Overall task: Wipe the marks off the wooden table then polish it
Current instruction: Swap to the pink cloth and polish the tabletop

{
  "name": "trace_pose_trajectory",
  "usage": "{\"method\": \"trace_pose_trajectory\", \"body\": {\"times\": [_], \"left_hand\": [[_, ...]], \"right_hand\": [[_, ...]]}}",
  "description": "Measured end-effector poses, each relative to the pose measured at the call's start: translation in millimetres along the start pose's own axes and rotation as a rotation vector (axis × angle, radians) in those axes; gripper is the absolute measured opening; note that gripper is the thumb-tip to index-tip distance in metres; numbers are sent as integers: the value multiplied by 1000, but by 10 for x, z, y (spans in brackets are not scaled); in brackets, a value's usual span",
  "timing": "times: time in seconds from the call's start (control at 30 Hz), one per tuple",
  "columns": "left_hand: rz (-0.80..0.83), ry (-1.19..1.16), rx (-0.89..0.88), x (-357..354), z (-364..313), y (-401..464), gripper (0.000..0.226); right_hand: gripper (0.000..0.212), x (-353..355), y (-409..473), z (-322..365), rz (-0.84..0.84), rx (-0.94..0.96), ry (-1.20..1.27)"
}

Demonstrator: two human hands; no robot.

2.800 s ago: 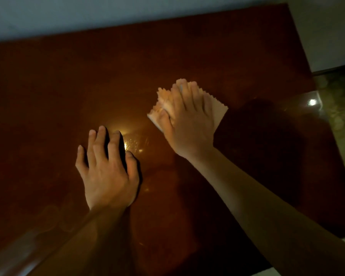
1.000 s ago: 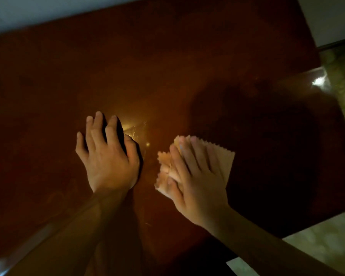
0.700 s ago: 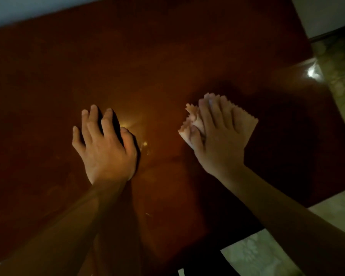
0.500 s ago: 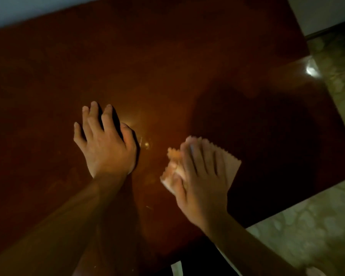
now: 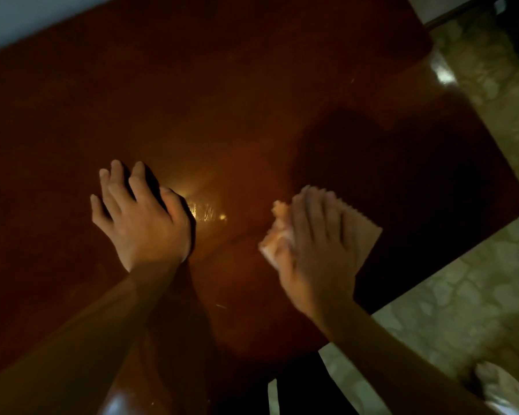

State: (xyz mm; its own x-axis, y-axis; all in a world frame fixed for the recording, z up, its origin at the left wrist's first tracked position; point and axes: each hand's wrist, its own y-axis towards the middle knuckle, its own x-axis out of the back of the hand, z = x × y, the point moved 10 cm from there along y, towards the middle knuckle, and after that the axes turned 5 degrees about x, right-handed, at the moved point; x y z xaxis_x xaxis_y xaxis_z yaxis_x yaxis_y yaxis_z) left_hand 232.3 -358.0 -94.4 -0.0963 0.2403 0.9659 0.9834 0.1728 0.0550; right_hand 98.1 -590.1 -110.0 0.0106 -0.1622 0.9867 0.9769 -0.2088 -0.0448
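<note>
Right now the right hand [image 5: 315,250] lies flat on a pale cloth [image 5: 360,235], low and to the right of the middle of the frame. Its grip is spread out: the fingers [image 5: 312,211] are straight and close together, pressing the cloth down on the bench [image 5: 222,100]. This hand looks a bit blurry. The cloth is bunched up under the thumb side, on the left of the hand. On the other side it pokes out flat, with a zigzag edge and a corner pointing to the lower right. That corner is near the bench's right edge.

The left hand [image 5: 141,217] is well apart from the cloth, left of the middle of the frame. Its grip is spread too: the fingers are straight and a little fanned, and it holds nothing. The palm faces down on the bench, with a dark shadow beside the fingers.

Between the two hands there is a bright shiny spot [image 5: 204,211] on the wood, with thin streaks in it. The bench is dark red-brown and glossy, and it fills most of the frame. A big dark shadow sits on it up and to the right of the cloth. A pale wall [image 5: 27,19] shows in the upper left. A light patterned floor [image 5: 468,295] shows along the right side and lower right.
</note>
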Motion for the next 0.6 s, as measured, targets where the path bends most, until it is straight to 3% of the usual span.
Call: {"method": "trace_pose_trajectory", "body": {"times": [0.1, 0.2, 0.4, 0.6], "left_hand": [[-5, 3, -7, -3, -3, 0, 51], [-1, -4, -8, -12, -1, 7, 53], [-2, 9, -19, -3, -14, -4, 53], [-7, 4, -20, 2, 4, -6, 53]], "right_hand": [[65, -28, -126, 268, -13, 110, 77], [63, 37, 20, 100, -16, 184, 81], [68, 244, 416, -741, -110, -133, 70], [69, 200, 301, -511, -134, -123, -11]]}}
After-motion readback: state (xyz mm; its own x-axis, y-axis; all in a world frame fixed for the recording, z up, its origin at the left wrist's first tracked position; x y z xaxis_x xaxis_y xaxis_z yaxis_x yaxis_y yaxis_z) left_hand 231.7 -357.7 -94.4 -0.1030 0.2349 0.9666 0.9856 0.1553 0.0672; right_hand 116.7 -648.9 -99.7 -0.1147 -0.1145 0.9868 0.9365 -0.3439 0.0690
